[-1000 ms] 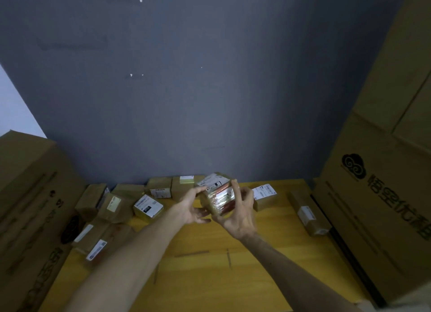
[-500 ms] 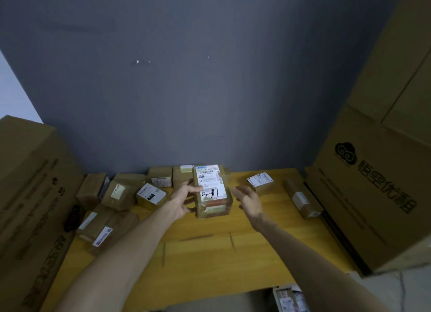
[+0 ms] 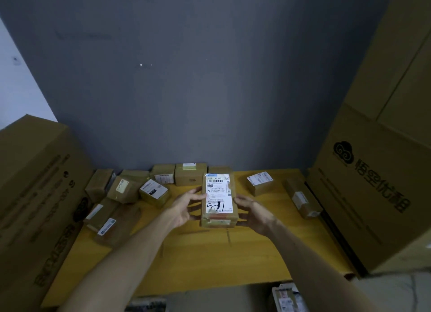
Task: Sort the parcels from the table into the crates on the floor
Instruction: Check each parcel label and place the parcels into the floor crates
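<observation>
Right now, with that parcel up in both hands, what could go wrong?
The parcel looks wrapped in glossy tape and is held only at its sides by the left hand and right hand; it might slip onto the table.
The crate barely shows at the bottom edge, so a drop could miss.

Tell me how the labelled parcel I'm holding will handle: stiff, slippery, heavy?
Probably stiff: the parcel shows square, uncrushed edges between the left hand and right hand. Possibly slippery: glossy tape wraps its near end. Likely light for its size, since it is held only at its sides above the table.
</observation>
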